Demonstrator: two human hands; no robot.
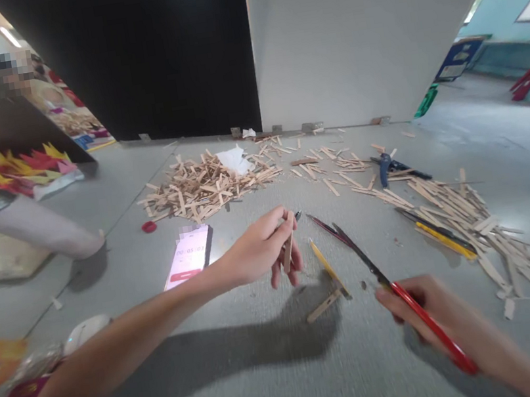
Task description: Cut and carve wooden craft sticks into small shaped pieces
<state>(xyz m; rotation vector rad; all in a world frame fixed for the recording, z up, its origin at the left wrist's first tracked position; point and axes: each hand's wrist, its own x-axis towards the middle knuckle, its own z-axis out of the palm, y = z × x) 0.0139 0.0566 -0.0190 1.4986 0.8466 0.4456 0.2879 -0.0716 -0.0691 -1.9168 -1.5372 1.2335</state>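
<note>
My left hand [272, 244] pinches a short flat wooden stick [289, 251] near the middle of the table; a dark pointed tip sticks out past its fingers. To the right, my right hand [431, 313] is wrapped round red-handled scissors [381, 277], whose dark blades point up and left, slightly parted, toward my left hand. Between the hands, a yellow pencil [330, 267] lies on the table, its lower end beside another wooden piece [324, 306]. The blades touch no stick.
A large pile of wood sticks [203, 184] lies behind the phone [188, 256]. More sticks [466, 208], blue pliers [385, 169] and a yellow cutter [445, 239] are at right. A tumbler [44, 225] lies at left. Upright panels [345, 34] stand behind; a person is beyond.
</note>
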